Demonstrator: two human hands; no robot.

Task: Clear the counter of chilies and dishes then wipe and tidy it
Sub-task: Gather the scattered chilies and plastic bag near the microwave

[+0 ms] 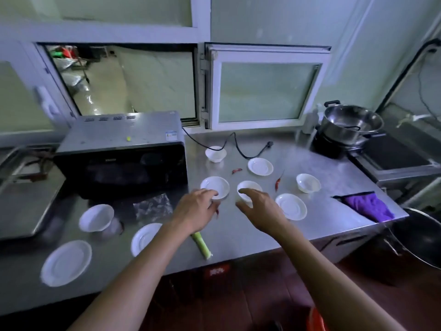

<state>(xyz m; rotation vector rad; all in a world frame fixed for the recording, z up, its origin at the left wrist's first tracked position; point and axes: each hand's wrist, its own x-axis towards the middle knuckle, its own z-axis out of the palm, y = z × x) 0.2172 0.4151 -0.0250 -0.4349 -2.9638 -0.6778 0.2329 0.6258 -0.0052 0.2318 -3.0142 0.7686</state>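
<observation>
Red dried chilies (278,183) loose among glossy white round saucers (260,166) and small white bowls (308,183) on brushed steel bench (334,170); bare strip along near edge. Left hand (196,210) palm-down, fingertips touching rim of white saucer (215,187), grip relaxed. Right hand (261,209) arched over central white bowl (249,190), grip spread. Purple cloth (367,206) at right edge.
</observation>
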